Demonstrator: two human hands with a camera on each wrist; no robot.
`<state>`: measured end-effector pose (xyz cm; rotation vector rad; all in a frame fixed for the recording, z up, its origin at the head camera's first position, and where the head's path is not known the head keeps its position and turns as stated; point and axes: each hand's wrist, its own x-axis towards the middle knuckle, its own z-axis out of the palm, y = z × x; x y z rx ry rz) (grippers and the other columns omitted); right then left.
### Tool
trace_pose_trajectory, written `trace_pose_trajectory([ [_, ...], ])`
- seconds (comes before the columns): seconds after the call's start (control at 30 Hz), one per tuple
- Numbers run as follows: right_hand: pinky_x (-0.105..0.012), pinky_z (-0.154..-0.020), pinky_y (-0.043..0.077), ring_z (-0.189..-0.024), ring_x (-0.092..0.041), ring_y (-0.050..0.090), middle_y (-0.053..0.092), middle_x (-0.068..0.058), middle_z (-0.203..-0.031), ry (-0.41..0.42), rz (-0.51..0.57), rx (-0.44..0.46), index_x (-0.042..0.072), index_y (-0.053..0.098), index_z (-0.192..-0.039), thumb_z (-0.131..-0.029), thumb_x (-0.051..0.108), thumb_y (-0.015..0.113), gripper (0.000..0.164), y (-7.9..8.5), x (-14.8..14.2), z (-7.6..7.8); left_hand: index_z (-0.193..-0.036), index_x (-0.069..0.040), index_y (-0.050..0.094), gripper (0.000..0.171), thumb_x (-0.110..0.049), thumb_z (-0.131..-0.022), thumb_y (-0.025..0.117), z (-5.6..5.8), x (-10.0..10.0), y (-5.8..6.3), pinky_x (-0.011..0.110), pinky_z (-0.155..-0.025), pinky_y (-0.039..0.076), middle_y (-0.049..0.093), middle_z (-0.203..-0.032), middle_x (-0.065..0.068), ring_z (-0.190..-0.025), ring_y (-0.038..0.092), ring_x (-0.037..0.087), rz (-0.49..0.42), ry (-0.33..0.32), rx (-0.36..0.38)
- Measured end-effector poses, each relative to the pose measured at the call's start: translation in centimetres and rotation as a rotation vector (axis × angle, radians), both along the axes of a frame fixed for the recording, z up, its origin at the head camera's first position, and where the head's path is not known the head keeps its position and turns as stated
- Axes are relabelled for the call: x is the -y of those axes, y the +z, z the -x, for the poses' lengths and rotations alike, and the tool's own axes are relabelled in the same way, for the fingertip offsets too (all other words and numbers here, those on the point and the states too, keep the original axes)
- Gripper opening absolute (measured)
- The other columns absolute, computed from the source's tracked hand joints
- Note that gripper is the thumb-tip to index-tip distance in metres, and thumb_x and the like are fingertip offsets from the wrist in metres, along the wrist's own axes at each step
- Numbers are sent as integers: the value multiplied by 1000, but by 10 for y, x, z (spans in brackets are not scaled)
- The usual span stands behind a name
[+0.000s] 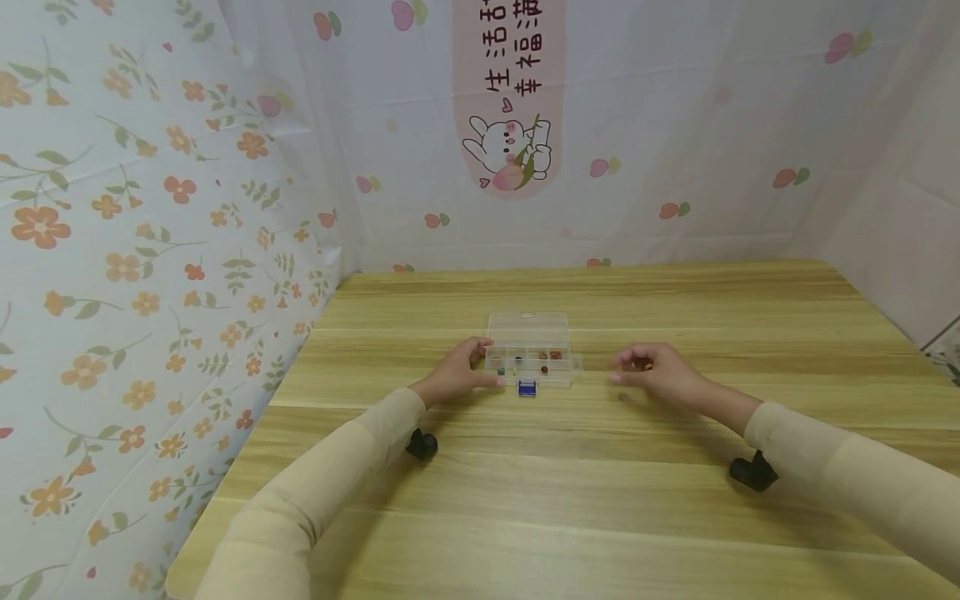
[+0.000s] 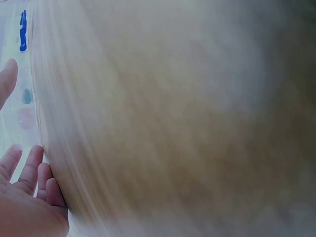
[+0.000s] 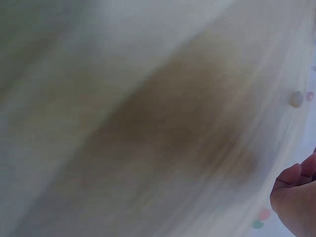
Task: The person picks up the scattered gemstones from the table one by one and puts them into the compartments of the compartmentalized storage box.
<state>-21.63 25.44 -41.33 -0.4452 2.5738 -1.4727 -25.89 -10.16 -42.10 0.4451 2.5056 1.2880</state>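
Observation:
A clear plastic compartment box [image 1: 527,377] lies on the table with its lid [image 1: 528,330] raised at the back and a blue latch [image 1: 527,388] at its front. Small coloured beads sit in several compartments, among them a green bead [image 1: 501,372] and a dark red bead [image 1: 544,369]. My left hand [image 1: 457,371] grips the box's left end, thumb at the front and fingers behind. To the right of the box, my right hand [image 1: 660,372] hovers over the table with fingers loosely bent and thumb apart. Below its fingertips is a small brownish round thing [image 1: 622,397].
The wood-grain table [image 1: 570,517] reaches back to a white patterned curtain [image 1: 645,108]. Another curtain with orange flowers [image 1: 142,267] hangs along the left side. Black wrist mounts [image 1: 753,472] stick out below both sleeves.

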Motion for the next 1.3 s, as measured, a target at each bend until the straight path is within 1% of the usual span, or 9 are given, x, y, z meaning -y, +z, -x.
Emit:
trace_pose_trajectory([
  [0.1,-26,-68,44,-84,-19,49,62,-9,-99,13,-3,1,-3,67,-111,-88,19,74,32,-3,-4,-3,-142,-11,45,75,-25,-79,83,0,0,0,45,-106,35,48,-131,10,-126,44,29,3,2,2],
  [0.3,-26,-67,45,-83,-19,51,62,-10,-98,36,4,8,-3,67,-108,-88,16,74,30,-5,-10,-7,-142,-10,44,75,-25,-80,83,0,-1,1,45,-106,34,48,-132,10,-127,43,29,4,2,5],
  [0.53,-26,-71,47,-87,-19,54,64,-10,-102,39,-27,9,-1,67,-107,-87,18,75,29,-8,-15,-9,-142,-10,44,75,-25,-80,83,-1,-1,2,45,-106,35,47,-134,11,-127,43,29,12,4,6],
  [0.73,-25,-71,48,-87,-19,56,64,-11,-102,45,-19,35,-2,68,-106,-85,17,77,30,-10,-18,-10,-142,-10,45,74,-24,-80,83,0,-1,2,45,-106,35,48,-133,11,-127,43,30,8,7,8],
  [0.87,-25,-72,50,-90,-20,58,65,-10,-103,62,-37,57,-2,68,-107,-84,18,77,32,-11,-19,-9,-142,-10,45,74,-24,-80,83,0,-2,3,45,-106,35,47,-134,11,-128,43,29,10,9,10],
  [0.97,-26,-69,50,-88,-21,56,65,-10,-102,82,-54,66,-2,67,-108,-85,18,77,32,-12,-20,-9,-142,-10,45,74,-24,-80,83,0,-2,3,45,-106,35,47,-134,11,-127,43,29,11,8,8],
  [1.13,-26,-65,48,-82,-20,52,64,-8,-98,81,-85,59,1,68,-105,-84,20,78,30,-12,-18,-10,-142,-10,45,75,-25,-80,83,0,-2,3,45,-106,35,47,-134,12,-127,43,30,13,5,3],
  [1.3,-26,-68,46,-83,-19,51,64,-7,-98,84,-113,28,2,69,-105,-84,21,78,30,-10,-15,-12,-142,-10,44,74,-24,-80,82,-1,-1,3,46,-107,34,46,-137,13,-129,42,31,9,3,12],
])
